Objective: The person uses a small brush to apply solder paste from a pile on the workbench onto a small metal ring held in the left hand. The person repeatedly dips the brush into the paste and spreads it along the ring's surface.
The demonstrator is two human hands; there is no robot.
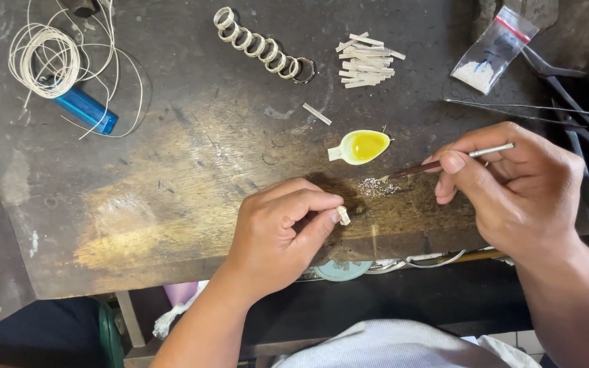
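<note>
At the front edge of the dark worn wooden counter (172,204), left hand (277,232) pinched shut on a small pale metal strip (343,215). Right hand (519,184) closed around a thin brush-like tool (444,162), tip touching the little heap of silvery grains (375,187) below the small white spoon of yellow liquid (359,146). Picking-up of grains seemingly in hand; next, probably a steady carry to the strip.

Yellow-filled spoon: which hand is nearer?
Right, narrowly. The right hand sits to the right of the spoon, its thin brush tip just below it. The left hand is lower, pinching a small white piece.

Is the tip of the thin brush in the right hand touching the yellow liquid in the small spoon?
Apart. In the head view the brush tip points at the small pile of metal grains, with bare bench between it and the spoon.
</note>
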